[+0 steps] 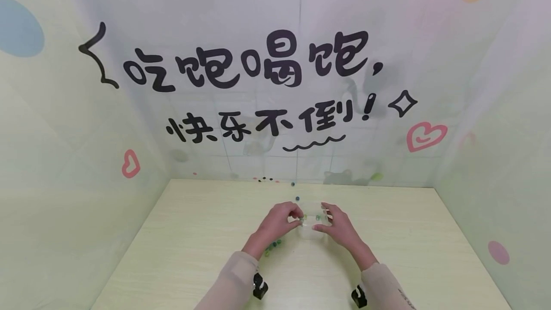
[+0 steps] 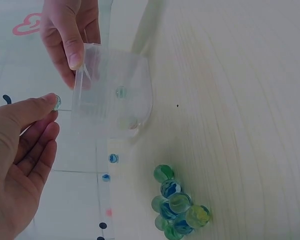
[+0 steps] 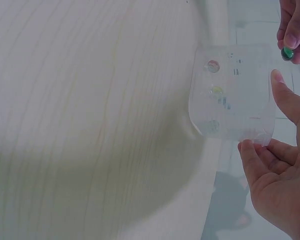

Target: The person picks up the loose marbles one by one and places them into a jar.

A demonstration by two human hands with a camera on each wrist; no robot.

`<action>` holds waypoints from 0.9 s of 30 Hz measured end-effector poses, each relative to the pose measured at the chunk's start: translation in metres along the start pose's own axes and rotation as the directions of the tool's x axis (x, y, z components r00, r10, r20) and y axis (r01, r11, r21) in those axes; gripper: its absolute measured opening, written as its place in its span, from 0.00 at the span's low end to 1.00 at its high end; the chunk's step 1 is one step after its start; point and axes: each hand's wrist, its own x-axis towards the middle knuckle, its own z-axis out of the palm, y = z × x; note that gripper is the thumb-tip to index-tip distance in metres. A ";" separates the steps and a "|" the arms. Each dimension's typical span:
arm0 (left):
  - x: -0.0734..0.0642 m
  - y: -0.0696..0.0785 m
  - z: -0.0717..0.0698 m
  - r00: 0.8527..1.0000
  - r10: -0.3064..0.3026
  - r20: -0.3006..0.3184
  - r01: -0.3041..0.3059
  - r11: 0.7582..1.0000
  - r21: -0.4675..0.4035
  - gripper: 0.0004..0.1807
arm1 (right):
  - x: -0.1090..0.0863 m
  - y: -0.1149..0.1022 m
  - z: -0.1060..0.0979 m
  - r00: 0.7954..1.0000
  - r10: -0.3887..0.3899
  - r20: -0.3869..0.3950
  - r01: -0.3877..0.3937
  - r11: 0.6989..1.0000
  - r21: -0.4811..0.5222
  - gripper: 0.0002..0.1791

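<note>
A clear plastic container (image 1: pixel 312 234) stands on the table between the two hands, its open side up. My right hand (image 1: pixel 342 226) holds it at the rim, thumb on the near side and fingers round the right side. Through the wall in the right wrist view show a few glass marbles, among them a yellowish marble (image 3: pixel 216 91) and a reddish marble (image 3: pixel 212 66). Between thumb and forefinger my left hand (image 1: pixel 280 219) pinches a green marble (image 3: pixel 287 53), close beside the container's rim. In the left wrist view its other fingers are loosely bent.
A cluster of green, blue and yellow marbles (image 2: pixel 180 202) lies on the table (image 1: pixel 185 252) by the left forearm. Beyond the container are two blue marbles, a nearer marble (image 1: pixel 297 198) and a farther marble (image 1: pixel 292 184) near the printed back curtain (image 1: pixel 258 166). Side curtains flank the table.
</note>
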 end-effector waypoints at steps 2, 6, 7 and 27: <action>0.001 0.000 0.001 1.000 -0.002 0.004 0.002 1.000 -0.007 0.06 | -0.001 -0.001 0.000 1.000 -0.001 0.000 0.001 1.000 0.002 0.41; 0.002 0.001 0.002 1.000 0.006 0.009 -0.006 1.000 -0.003 0.07 | -0.001 -0.002 0.000 1.000 0.003 0.003 -0.003 1.000 0.010 0.41; 0.002 0.001 0.002 1.000 0.006 0.009 -0.006 1.000 -0.003 0.07 | -0.001 -0.002 0.000 1.000 0.006 0.003 -0.006 1.000 0.015 0.41; -0.012 -0.007 -0.013 0.999 -0.028 -0.025 0.028 1.000 -0.001 0.06 | 0.000 -0.001 0.002 1.000 0.011 -0.010 -0.010 1.000 0.012 0.40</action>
